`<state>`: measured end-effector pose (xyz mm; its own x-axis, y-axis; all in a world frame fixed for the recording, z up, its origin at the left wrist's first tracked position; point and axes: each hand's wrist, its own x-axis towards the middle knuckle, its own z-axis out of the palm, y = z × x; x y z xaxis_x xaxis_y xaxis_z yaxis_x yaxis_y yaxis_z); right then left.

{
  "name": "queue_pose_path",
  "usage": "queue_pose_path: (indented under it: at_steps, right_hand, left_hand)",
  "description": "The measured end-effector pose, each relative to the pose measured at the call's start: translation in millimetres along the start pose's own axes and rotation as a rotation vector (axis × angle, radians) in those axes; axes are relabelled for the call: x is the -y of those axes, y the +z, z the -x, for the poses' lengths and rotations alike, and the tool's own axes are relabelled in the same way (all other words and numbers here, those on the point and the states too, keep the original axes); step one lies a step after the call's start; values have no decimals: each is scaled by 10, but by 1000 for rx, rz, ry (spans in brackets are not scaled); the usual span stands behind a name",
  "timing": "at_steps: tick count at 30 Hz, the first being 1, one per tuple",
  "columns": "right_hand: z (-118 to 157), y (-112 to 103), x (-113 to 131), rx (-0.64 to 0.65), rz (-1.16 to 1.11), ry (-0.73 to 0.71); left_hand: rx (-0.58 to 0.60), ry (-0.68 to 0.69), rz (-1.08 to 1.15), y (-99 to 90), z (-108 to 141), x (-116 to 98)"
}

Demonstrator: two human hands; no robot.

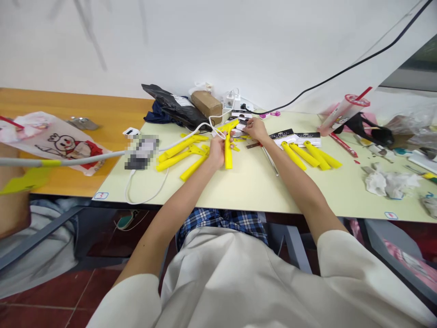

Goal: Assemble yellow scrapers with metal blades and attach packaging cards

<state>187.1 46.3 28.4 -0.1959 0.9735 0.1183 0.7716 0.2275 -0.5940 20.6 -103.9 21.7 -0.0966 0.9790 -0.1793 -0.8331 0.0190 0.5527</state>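
Note:
My left hand is wrapped round a yellow T-shaped scraper handle, its wide head at the top and its grip pointing towards me. Fingers bent together, my right hand is at the black-and-white packaging cards behind the handle; what they pinch is too small to make out. Several more yellow handles lie loosely piled left of my left hand. Beyond my right forearm, further yellow handles rest against black-and-white header cards. A thin metal rod lies beside that forearm.
A white cable crosses the table near a phone. Behind are a black plastic bag, a cardboard box and a power strip. Rightward stand a pink drink cup, a red marker and crumpled tissues. Another person's arm shows at left.

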Motion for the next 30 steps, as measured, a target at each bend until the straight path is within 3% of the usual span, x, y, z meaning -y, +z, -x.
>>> queue_pose_path:
  at_steps: [6, 11, 15, 19, 23, 27, 30]
  right_hand:
    - [68, -91, 159, -38, -215, 92]
    - [295, -343, 115, -80, -388, 40]
    - [709, -559, -69, -235, -433, -124]
    - [1078, -652, -302, -373, -286, -356]
    - [1086, -563, -499, -464, -276, -510]
    - [998, -494, -599, -384, -321, -617]
    - [1017, -557, -633, -412, -229, -666]
  left_hand:
    - [26, 8, 11, 4, 22, -30]
    - [45, 26, 4, 10, 53, -109]
    - [34, 17, 6, 42, 67, -95]
    - [71, 20, -28, 76, 84, 6]
    - [130, 51, -136, 95, 127, 91]
    - [203, 98, -238, 149, 225, 134]
    - [297, 122, -270, 260, 292, 157]
